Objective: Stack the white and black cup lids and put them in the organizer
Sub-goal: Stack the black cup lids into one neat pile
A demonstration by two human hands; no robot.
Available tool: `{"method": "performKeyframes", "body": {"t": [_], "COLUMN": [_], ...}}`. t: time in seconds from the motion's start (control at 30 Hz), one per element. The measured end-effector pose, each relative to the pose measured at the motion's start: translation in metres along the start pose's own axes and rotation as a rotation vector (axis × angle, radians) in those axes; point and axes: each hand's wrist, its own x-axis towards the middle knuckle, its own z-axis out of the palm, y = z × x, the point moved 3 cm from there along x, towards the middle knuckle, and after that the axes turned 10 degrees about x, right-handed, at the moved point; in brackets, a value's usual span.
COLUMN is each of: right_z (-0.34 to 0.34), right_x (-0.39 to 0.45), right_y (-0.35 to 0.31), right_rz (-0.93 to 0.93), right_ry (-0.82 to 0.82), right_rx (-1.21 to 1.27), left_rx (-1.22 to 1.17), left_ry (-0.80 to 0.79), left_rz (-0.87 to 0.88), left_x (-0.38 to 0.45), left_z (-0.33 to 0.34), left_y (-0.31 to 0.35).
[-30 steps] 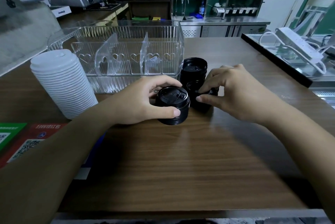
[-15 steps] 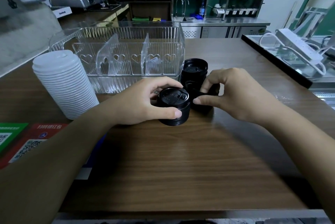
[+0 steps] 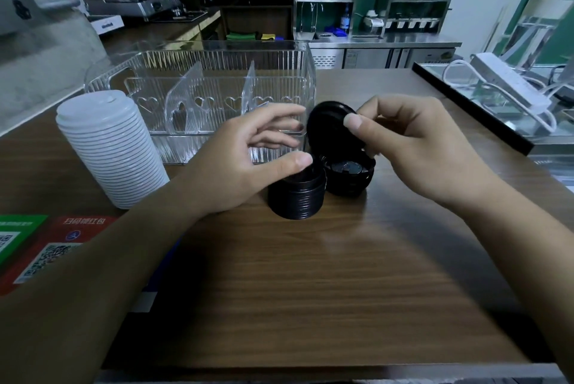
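Since a second ago, right hand [image 3: 416,147] has lifted one black lid [image 3: 334,127] off the low pile [image 3: 349,177] and pinches it on edge, tilted. Left hand [image 3: 248,157] has let go of the black stack [image 3: 296,195]; fingers now spread loose just above it, holding nothing. Likely next: lid goes onto that stack. White stack [image 3: 111,147], ribbed and tapering, stands left of left hand on the wood-grain desk [image 3: 310,290]. Clear fluted organizer [image 3: 217,73] with heart cut-outs sits beyond both hands, no lids inside. Black lids look glossy, thin plastic.
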Motion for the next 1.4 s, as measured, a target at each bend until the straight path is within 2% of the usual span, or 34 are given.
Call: {"method": "performKeyframes", "body": {"t": [0.2, 0.3, 0.43, 0.57, 0.73, 1.0, 1.2, 1.4], "right_z": [0.017, 0.019, 0.021, 0.020, 0.017, 0.024, 0.031, 0.043], "right_x": [-0.003, -0.004, -0.005, -0.005, -0.008, -0.010, -0.010, -0.012], "right_y": [-0.005, -0.006, -0.006, -0.006, -0.013, -0.014, -0.010, -0.002], "right_rz": [0.056, 0.043, -0.016, -0.101, -0.246, -0.222, -0.174, -0.172], "right_ry": [-0.130, -0.150, -0.093, -0.020, -0.034, -0.069, -0.069, -0.119], "right_rx": [0.340, 0.370, 0.282, 0.070, -0.210, -0.342, -0.313, -0.429], "left_rx": [-0.031, -0.024, 0.000, 0.040, 0.081, 0.181, 0.187, 0.194], "left_ry": [0.100, 0.145, 0.157, 0.151, 0.117, 0.025, -0.231, -0.249], "left_rz": [0.137, 0.168, 0.152, 0.112, 0.104, 0.060, -0.068, -0.089], "left_x": [-0.001, -0.001, 0.000, -0.001, 0.000, 0.000, 0.000, 0.001], "left_z": [0.001, 0.000, 0.000, -0.003, -0.005, -0.006, -0.004, -0.004], "left_y": [0.013, 0.012, 0.009, 0.007, 0.010, 0.004, 0.001, -0.001]}}
